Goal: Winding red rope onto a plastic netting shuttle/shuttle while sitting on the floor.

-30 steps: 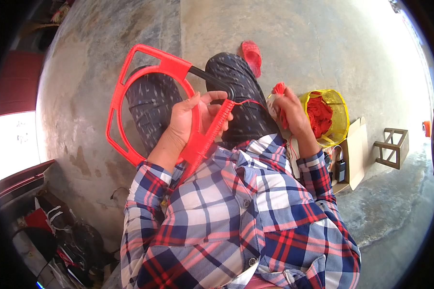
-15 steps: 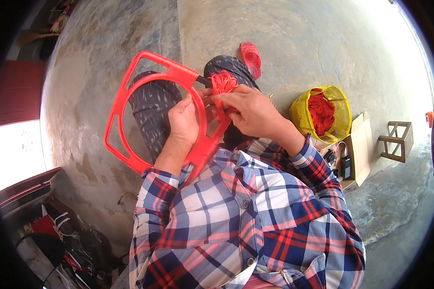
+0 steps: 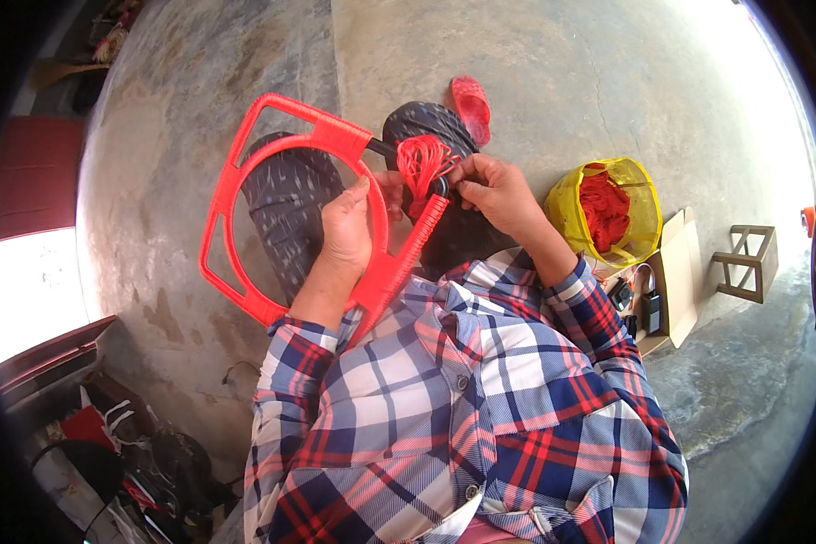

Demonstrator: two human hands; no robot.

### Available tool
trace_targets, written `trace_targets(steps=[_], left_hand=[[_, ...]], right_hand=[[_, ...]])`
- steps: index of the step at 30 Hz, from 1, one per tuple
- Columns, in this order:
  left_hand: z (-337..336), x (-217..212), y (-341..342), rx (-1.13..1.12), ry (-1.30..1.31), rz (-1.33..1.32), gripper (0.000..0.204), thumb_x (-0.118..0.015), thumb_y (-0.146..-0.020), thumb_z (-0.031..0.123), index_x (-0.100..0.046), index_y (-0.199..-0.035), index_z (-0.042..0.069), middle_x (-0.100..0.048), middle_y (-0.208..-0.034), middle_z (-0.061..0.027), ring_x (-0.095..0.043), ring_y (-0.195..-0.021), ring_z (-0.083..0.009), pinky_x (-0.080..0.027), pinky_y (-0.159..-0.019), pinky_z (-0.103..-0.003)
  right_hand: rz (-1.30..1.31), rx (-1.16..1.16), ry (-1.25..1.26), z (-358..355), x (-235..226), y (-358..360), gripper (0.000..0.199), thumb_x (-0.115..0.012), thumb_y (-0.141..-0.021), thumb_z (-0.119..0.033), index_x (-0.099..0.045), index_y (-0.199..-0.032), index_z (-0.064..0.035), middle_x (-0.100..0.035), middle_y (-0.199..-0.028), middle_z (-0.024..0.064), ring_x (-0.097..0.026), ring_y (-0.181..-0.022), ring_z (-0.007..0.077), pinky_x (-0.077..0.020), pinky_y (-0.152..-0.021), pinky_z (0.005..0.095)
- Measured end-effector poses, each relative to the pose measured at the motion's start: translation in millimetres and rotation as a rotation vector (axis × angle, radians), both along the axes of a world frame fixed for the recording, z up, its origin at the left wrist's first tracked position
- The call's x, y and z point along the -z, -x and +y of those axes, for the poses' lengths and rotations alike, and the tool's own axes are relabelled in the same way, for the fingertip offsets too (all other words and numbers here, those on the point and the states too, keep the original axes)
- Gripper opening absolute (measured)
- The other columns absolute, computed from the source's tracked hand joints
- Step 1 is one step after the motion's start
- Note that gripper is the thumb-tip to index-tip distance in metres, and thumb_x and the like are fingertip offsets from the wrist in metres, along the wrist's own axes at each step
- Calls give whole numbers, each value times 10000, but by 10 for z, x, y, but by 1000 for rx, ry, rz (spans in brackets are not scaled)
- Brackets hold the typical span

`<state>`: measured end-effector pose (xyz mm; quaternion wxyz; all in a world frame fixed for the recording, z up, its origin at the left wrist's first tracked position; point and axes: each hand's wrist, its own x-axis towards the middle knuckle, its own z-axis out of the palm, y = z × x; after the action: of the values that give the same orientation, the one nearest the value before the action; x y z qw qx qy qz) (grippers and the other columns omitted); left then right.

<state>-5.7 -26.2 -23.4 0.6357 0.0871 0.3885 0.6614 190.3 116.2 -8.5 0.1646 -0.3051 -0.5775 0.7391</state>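
A rounded frame with a ring inside it (image 3: 340, 138), wrapped in red cord, lies tilted across my lap. Its right corner shows bare black pieces (image 3: 381, 148). My left hand (image 3: 349, 227) grips the ring's right side, thumb on top and fingertips reaching past it toward a looped bundle of red cord (image 3: 423, 163). The bundle sits by the black corner; whether those fingertips hold it is hard to make out. At the bundle's right, my right hand (image 3: 499, 195) is closed, thumb and fingers pinching red cord beside the black end of the frame.
A yellow mesh basket (image 3: 560, 213) with red cord inside stands on the floor at the right. Beside it are an open cardboard box (image 3: 678, 272) with black devices and a small wooden stool (image 3: 743, 263). A red slipper (image 3: 471, 111) lies ahead; clutter fills the lower left.
My right hand has moved right, off the middle of the bundle to its edge, uncovering the frame's black end. The cord loops have spread open. My left hand stays on the ring.
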Motion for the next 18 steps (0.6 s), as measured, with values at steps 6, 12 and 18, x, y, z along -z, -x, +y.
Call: trace_targets(steps=[6, 12, 18], left_hand=[[4, -103, -40, 124, -104, -217, 460, -508, -885, 324, -576, -1147, -48, -640, -1038, -184, -592, -958, -285, -453, -906, -382], [62, -186, -126, 143, -112, -352, 523, -509, -874, 335, -557, -1175, -90, -607, -1162, -243, -562, -1090, -370, -402, -1004, -462], [30, -270, -127, 127, -101, -459, 539, -512, -874, 343, -553, -1200, -84, -590, -1194, -244, -558, -1101, -366, -406, -1008, -456]], right_hand=[[-233, -123, -159, -23, -134, 65, 214, -658, -827, -85, -644, -1025, -3, -661, -817, 47, -599, -705, 119, -487, -649, 272], [-308, -260, -638, -28, -86, 135, 336, -728, -760, -242, -655, -1034, -62, -667, -863, 135, -624, -765, 331, -487, -706, 376], [-107, -239, -714, -5, 107, 108, 236, -698, -800, -264, -634, -912, -66, -607, -828, 124, -601, -784, 340, -474, -687, 387]])
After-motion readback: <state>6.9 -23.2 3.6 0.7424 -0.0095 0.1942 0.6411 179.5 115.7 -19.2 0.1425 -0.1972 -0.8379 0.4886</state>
